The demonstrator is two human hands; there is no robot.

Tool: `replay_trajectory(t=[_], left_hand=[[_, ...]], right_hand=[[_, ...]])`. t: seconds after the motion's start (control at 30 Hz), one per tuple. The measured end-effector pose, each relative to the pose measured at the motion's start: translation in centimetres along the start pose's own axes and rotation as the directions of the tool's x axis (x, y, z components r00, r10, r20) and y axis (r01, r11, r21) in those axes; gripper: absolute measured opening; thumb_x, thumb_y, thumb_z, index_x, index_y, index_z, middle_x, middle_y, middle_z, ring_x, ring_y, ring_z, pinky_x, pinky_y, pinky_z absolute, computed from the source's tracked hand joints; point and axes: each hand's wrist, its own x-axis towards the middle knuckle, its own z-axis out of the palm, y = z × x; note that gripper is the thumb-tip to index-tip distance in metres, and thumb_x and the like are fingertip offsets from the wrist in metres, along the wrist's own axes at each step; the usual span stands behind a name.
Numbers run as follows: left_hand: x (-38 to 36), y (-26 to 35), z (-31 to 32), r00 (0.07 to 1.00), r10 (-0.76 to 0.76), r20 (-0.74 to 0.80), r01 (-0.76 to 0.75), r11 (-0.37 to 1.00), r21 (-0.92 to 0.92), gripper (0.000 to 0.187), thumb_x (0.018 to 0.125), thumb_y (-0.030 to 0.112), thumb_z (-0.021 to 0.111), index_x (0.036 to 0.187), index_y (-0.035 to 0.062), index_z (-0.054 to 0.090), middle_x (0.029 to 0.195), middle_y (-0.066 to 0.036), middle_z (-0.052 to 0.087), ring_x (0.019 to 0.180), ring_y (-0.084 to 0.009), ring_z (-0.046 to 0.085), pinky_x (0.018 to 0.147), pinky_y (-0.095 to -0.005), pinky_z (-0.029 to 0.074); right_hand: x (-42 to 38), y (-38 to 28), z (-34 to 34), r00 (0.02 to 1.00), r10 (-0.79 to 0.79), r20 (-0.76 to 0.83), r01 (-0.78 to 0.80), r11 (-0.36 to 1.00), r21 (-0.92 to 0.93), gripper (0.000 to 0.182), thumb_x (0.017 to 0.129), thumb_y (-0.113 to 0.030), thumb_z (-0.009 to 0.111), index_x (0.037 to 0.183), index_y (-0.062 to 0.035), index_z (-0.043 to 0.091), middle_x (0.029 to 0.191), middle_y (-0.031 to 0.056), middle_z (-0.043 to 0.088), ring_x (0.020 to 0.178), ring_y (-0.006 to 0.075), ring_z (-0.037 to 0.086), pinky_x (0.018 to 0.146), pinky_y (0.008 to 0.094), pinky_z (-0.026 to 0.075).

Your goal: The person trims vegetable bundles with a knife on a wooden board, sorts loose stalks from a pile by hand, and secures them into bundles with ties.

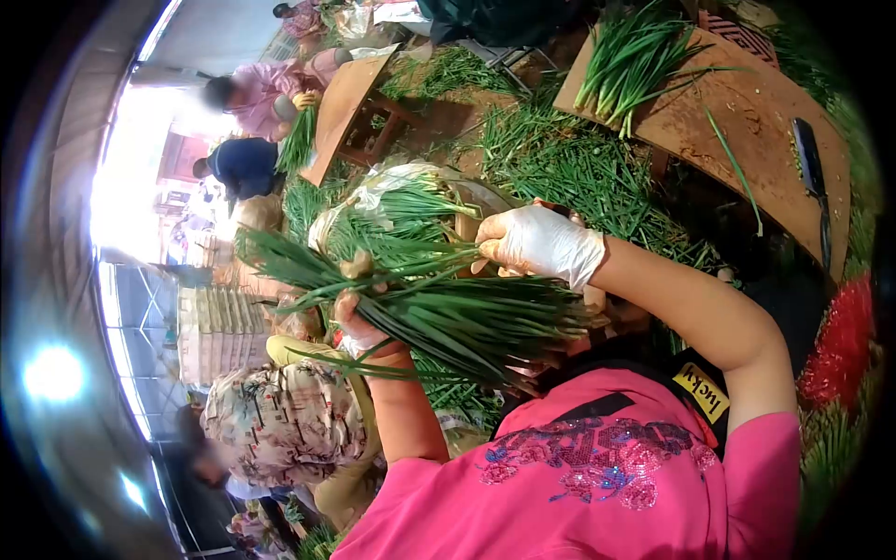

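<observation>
My left hand is wrapped around a thick bunch of green onions, whose long dark leaves fan out to both sides. In a white glove, my right hand pinches a few thin stalks near the upper edge of that bunch. Some of its fingers are hidden behind the glove. Just beyond the hands, more green onions lie in a pale plastic sack.
At the upper right, a wooden board carries another bunch of green onions and a dark-bladed knife. Loose leaves cover the floor. Several people sit nearby, one in a floral top close by. Stacked crates stand at left.
</observation>
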Motion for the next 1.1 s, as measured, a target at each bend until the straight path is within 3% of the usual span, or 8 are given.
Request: replay_trajectory(t=[0.2, 0.27, 0.33, 0.4, 0.53, 0.9, 1.07, 1.1], left_hand=[[0.0, 0.4, -1.5, 0.996, -0.004, -0.086, 0.006, 1.000, 0.026, 0.023, 0.074, 0.009, 0.060, 0.088, 0.0084, 0.042, 0.081, -0.003, 0.049, 0.061, -0.0115, 0.047, 0.059, -0.0227, 0.046], [0.1, 0.0, -1.4, 0.997, 0.069, -0.022, -0.070, 0.996, -0.060, 0.020, 0.076, 0.010, 0.059, 0.087, 0.0083, 0.042, 0.082, -0.002, 0.049, 0.060, -0.0085, 0.045, 0.057, -0.0209, 0.044], [-0.3, 0.5, -1.4, 0.992, 0.123, -0.008, -0.123, 0.992, 0.004, 0.019, 0.078, 0.013, 0.060, 0.087, 0.0095, 0.044, 0.080, -0.002, 0.049, 0.063, -0.0076, 0.047, 0.059, -0.0210, 0.044], [-1.0, 1.1, -1.7, 0.994, 0.061, -0.094, -0.060, 0.998, 0.010, 0.021, 0.077, 0.021, 0.064, 0.087, 0.0123, 0.048, 0.081, 0.002, 0.049, 0.068, -0.0085, 0.052, 0.065, -0.0279, 0.049], [-1.1, 0.6, -0.9, 0.973, 0.114, -0.200, -0.097, 0.991, 0.094, 0.022, 0.075, 0.022, 0.067, 0.085, 0.0123, 0.050, 0.077, 0.004, 0.051, 0.067, -0.0099, 0.054, 0.067, -0.0316, 0.050], [-0.7, 0.2, -1.7, 0.988, 0.071, -0.137, -0.071, 0.997, 0.010, 0.017, 0.076, 0.016, 0.062, 0.088, 0.0127, 0.050, 0.082, 0.002, 0.052, 0.064, -0.0116, 0.054, 0.065, -0.0318, 0.050], [-0.4, -0.5, -2.7, 0.999, 0.005, 0.043, -0.001, 0.995, -0.098, 0.023, 0.076, 0.012, 0.059, 0.095, 0.0100, 0.046, 0.085, -0.002, 0.051, 0.070, -0.0151, 0.058, 0.066, -0.0337, 0.053], [-0.4, -0.7, -2.1, 1.000, 0.015, -0.003, -0.016, 0.999, -0.034, 0.027, 0.075, 0.010, 0.059, 0.097, 0.0091, 0.044, 0.086, -0.004, 0.051, 0.069, -0.0150, 0.056, 0.066, -0.0312, 0.052]], right_hand=[[-0.3, 3.6, 0.8, 0.994, -0.001, 0.112, -0.053, 0.879, 0.474, 0.029, 0.092, -0.024, 0.051, 0.098, 0.0019, 0.062, 0.079, 0.0068, 0.065, 0.053, 0.0095, 0.052, 0.050, 0.0241, 0.042], [-1.7, 3.0, 1.0, 0.986, 0.047, 0.159, -0.077, 0.979, 0.191, 0.024, 0.092, -0.020, 0.050, 0.090, 0.0004, 0.063, 0.079, 0.0053, 0.067, 0.051, 0.0115, 0.054, 0.048, 0.0228, 0.043], [-3.8, 5.9, -0.4, 0.972, 0.167, 0.166, -0.217, 0.910, 0.353, 0.018, 0.089, -0.016, 0.052, 0.089, -0.0030, 0.064, 0.078, 0.0059, 0.067, 0.051, 0.0121, 0.054, 0.049, 0.0240, 0.044], [-5.8, 9.1, -2.1, 0.955, 0.252, -0.158, -0.270, 0.957, -0.103, 0.012, 0.086, -0.012, 0.054, 0.086, -0.0049, 0.064, 0.073, 0.0059, 0.066, 0.051, 0.0123, 0.053, 0.050, 0.0244, 0.045], [-7.2, 9.8, -1.5, 0.928, -0.270, -0.256, 0.089, 0.829, -0.552, 0.013, 0.076, -0.008, 0.061, 0.088, -0.0043, 0.064, 0.086, 0.0084, 0.062, 0.081, 0.0229, 0.060, 0.074, 0.0319, 0.049], [-6.6, 9.3, 0.5, 0.930, -0.177, -0.321, 0.009, 0.887, -0.462, 0.016, 0.077, -0.016, 0.058, 0.086, -0.0031, 0.055, 0.077, 0.0159, 0.058, 0.074, 0.0339, 0.060, 0.067, 0.0397, 0.049], [-6.7, 8.6, -1.2, 0.840, -0.471, -0.267, -0.002, 0.491, -0.871, 0.018, 0.068, -0.015, 0.061, 0.080, -0.0026, 0.056, 0.075, 0.0126, 0.054, 0.072, 0.0316, 0.056, 0.065, 0.0390, 0.047], [-6.7, 9.1, -1.6, 0.837, -0.435, -0.331, -0.006, 0.599, -0.801, 0.018, 0.068, -0.016, 0.062, 0.080, -0.0032, 0.056, 0.075, 0.0128, 0.054, 0.073, 0.0316, 0.057, 0.065, 0.0389, 0.047]])
